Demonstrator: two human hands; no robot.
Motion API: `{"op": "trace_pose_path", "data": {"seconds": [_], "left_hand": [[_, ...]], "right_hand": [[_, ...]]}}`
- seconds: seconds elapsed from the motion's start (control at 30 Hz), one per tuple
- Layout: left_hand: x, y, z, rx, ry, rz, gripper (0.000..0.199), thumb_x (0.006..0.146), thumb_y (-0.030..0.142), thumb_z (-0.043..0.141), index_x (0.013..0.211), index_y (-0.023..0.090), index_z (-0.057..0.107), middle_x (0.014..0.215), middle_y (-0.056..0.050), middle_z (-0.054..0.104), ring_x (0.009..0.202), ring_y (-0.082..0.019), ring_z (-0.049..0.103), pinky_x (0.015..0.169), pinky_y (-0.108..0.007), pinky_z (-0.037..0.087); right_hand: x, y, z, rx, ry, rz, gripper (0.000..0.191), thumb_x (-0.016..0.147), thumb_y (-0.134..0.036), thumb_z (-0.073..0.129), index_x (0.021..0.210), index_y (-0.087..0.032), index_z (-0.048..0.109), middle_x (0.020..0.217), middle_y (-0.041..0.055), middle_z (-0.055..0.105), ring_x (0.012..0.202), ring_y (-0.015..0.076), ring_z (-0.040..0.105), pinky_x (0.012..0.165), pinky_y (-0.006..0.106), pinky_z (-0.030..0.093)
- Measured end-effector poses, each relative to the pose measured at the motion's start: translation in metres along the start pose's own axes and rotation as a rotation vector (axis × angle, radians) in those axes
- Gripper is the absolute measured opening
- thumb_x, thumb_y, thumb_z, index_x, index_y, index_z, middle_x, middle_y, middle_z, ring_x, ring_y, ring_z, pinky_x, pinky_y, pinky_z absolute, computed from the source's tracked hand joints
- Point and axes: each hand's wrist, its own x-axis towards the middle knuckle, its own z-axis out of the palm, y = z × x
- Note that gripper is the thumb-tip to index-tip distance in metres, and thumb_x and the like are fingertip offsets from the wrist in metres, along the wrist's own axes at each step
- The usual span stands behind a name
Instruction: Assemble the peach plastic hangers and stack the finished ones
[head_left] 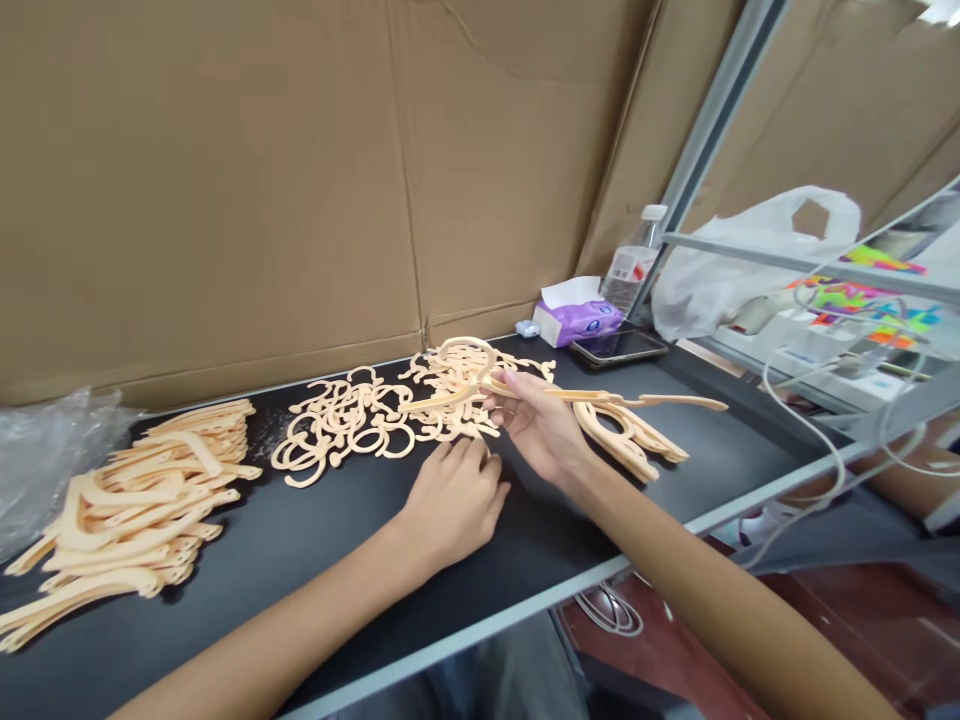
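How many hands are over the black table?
2: the left hand is by the loose hooks, and the right hand holds a hanger. I see no others over it.

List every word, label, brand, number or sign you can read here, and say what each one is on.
No text can be read for certain.
Purple tissue pack: a small logo, too small to read.
Bottle: label with red and dark print, too blurred to read.
Hanger in the right hand: no lettering visible.
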Motion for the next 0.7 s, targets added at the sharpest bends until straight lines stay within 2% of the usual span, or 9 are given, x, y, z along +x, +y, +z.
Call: {"op": "trace_pose_path", "data": {"seconds": [0.1, 0.27, 0.4, 0.5, 0.7], "left_hand": [[-0.029, -0.003, -0.008, 0.135, -0.010, 0.083, 0.030, 0.098, 0.025, 0.041, 0.102, 0.012, 0.068, 0.095, -0.015, 0.066, 0.088, -0.029, 0.062, 0.079, -0.043, 0.043], [-0.090, -0.016, -0.021, 0.208, 0.096, 0.173, 0.020, 0.095, 0.015, 0.046, 0.088, 0.017, 0.064, 0.077, -0.006, 0.062, 0.071, -0.021, 0.055, 0.071, -0.037, 0.039], [-0.131, -0.029, -0.033, 0.147, 0.166, 0.156, 0.017, 0.093, 0.008, 0.048, 0.093, 0.017, 0.062, 0.080, -0.006, 0.062, 0.073, -0.020, 0.054, 0.075, -0.037, 0.039], [-0.152, -0.043, -0.040, 0.126, 0.164, 0.126, 0.018, 0.093, 0.008, 0.048, 0.096, 0.018, 0.062, 0.081, -0.005, 0.063, 0.074, -0.020, 0.055, 0.075, -0.036, 0.039], [-0.172, -0.070, -0.048, 0.173, 0.177, -0.045, 0.019, 0.092, 0.016, 0.049, 0.099, 0.022, 0.065, 0.087, -0.005, 0.067, 0.076, -0.020, 0.060, 0.077, -0.034, 0.043]], "right_hand": [[0.000, -0.001, 0.000, 0.002, -0.023, 0.022, 0.021, 0.069, -0.031, 0.082, 0.080, -0.017, 0.073, 0.079, 0.0019, 0.072, 0.066, 0.0108, 0.064, 0.054, 0.020, 0.047], [-0.001, 0.001, 0.000, 0.023, -0.094, 0.113, 0.019, 0.071, -0.030, 0.082, 0.081, -0.017, 0.072, 0.078, 0.0015, 0.073, 0.065, 0.0103, 0.064, 0.053, 0.019, 0.047], [-0.003, 0.007, 0.001, 0.012, -0.190, 0.199, 0.019, 0.072, -0.031, 0.081, 0.080, -0.017, 0.073, 0.074, 0.0024, 0.073, 0.062, 0.0103, 0.064, 0.051, 0.018, 0.047], [-0.005, 0.013, 0.002, -0.014, -0.249, 0.246, 0.019, 0.073, -0.032, 0.080, 0.079, -0.016, 0.072, 0.074, 0.0034, 0.073, 0.061, 0.0112, 0.065, 0.049, 0.019, 0.047], [-0.006, 0.019, 0.003, -0.053, -0.266, 0.290, 0.020, 0.073, -0.033, 0.081, 0.079, -0.015, 0.073, 0.072, 0.0038, 0.072, 0.058, 0.0115, 0.064, 0.047, 0.019, 0.047]]}}
